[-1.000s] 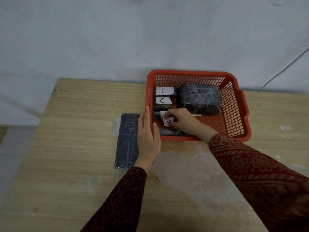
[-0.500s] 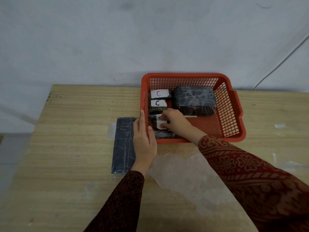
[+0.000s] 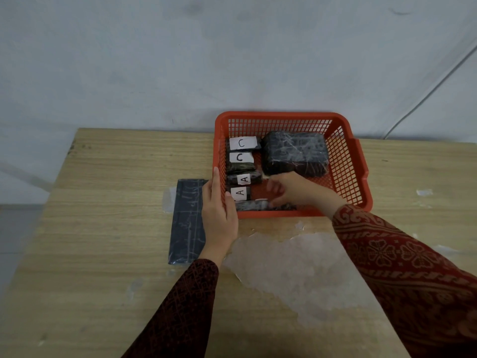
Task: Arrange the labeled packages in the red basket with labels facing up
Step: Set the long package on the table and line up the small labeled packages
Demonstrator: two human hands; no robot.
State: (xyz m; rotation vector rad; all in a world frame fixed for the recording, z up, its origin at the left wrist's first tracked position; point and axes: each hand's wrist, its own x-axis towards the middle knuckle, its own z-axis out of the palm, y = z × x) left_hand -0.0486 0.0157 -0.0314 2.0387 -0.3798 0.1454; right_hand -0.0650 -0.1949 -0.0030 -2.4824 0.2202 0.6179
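Note:
A red basket (image 3: 346, 161) stands on the wooden table. Along its left side lie two small dark packages labeled C (image 3: 242, 143) (image 3: 240, 158) and two labeled A (image 3: 244, 179) (image 3: 240, 193), labels up. A large dark wrapped package (image 3: 295, 152) fills the back right. A long dark package (image 3: 254, 205) lies against the front wall. My left hand (image 3: 218, 215) rests flat against the basket's left front corner. My right hand (image 3: 296, 189) is inside the basket, fingers pinching the long dark package's right end.
A flat dark rectangular package (image 3: 187, 218) lies on the table left of the basket, partly under my left hand. A pale worn patch (image 3: 296, 267) marks the table in front. A white cable (image 3: 426, 91) runs down the wall at right.
My right hand has left the front A package and moved right and down to the long package at the front wall. Both A labels now show. The left hand stayed.

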